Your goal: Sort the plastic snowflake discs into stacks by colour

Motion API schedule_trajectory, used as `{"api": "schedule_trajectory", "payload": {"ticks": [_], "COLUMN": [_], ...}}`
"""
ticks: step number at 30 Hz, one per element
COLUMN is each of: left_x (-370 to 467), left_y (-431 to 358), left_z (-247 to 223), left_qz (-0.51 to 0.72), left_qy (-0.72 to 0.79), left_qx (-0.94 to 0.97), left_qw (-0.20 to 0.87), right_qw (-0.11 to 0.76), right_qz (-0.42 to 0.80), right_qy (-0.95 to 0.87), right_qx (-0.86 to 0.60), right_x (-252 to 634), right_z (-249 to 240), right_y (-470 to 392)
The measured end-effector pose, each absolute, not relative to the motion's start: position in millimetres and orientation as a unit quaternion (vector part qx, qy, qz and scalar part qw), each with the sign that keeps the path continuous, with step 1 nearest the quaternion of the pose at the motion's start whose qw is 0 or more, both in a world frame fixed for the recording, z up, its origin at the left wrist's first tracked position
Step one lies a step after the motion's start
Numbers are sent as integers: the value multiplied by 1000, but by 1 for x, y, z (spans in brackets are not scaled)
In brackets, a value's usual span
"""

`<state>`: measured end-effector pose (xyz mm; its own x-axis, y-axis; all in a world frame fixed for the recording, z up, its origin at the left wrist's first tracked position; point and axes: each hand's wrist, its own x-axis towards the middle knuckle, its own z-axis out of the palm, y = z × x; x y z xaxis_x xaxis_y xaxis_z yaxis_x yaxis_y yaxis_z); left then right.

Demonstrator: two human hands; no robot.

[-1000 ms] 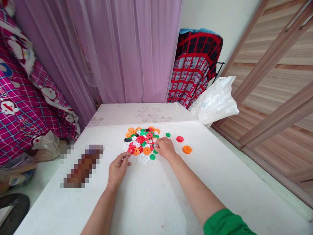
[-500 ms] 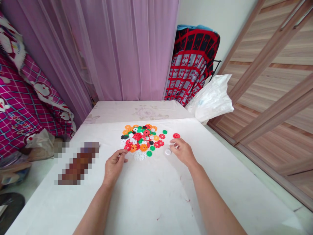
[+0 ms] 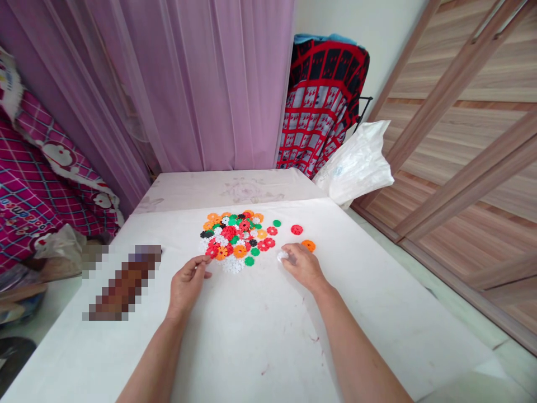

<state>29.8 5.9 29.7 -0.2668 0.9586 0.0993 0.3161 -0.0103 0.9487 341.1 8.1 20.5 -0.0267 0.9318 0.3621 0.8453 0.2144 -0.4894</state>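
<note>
My right hand [image 3: 302, 266] is over the table right of the pile, its thumb and fingertips closed at the edge of a white toothed disc [image 3: 282, 255]. Just beyond its knuckles lies an orange disc [image 3: 309, 245], partly covered by the hand. A red disc [image 3: 297, 229] lies farther back. My left hand [image 3: 188, 280] rests at the pile's near left edge with loosely bent fingers apart. Its index fingertip is close to a red disc [image 3: 211, 252], and I see nothing held. The pile of flower-shaped plastic discs [image 3: 229, 233] is red, orange, green, white and black.
A white cloth covers the table [image 3: 243, 336]. To the left lies a pixelated dark object [image 3: 126, 282]. A white plastic bag [image 3: 356, 165] stands by the far right corner, near a wooden wardrobe [image 3: 453, 168]. Purple curtains [image 3: 218, 84] hang behind.
My right hand has come nearer and closed its fingertips on the white disc, uncovering the orange disc behind it. The left hand stays by the pile. The view has shifted slightly.
</note>
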Motion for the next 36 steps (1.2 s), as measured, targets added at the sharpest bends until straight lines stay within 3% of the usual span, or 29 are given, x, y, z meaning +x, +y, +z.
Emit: {"api": "schedule_trajectory", "payload": {"ticks": [16, 29, 33, 36], "left_x": [32, 31, 31, 30], "left_y": [5, 5, 5, 6], "left_z": [33, 33, 32, 30], "left_qz": [488, 492, 483, 487], "left_qy": [631, 626, 629, 624], "left_qx": [502, 507, 508, 509], "left_qw": [332, 329, 335, 338], "right_qw": [289, 77, 80, 130], "right_qz": [62, 59, 68, 88], "right_qy": [-722, -770, -758, -743], "right_qx": [-625, -631, -643, -650], "right_x": [338, 266, 263, 273], "right_z": [32, 59, 56, 60], "right_y": [10, 103, 109, 105]}}
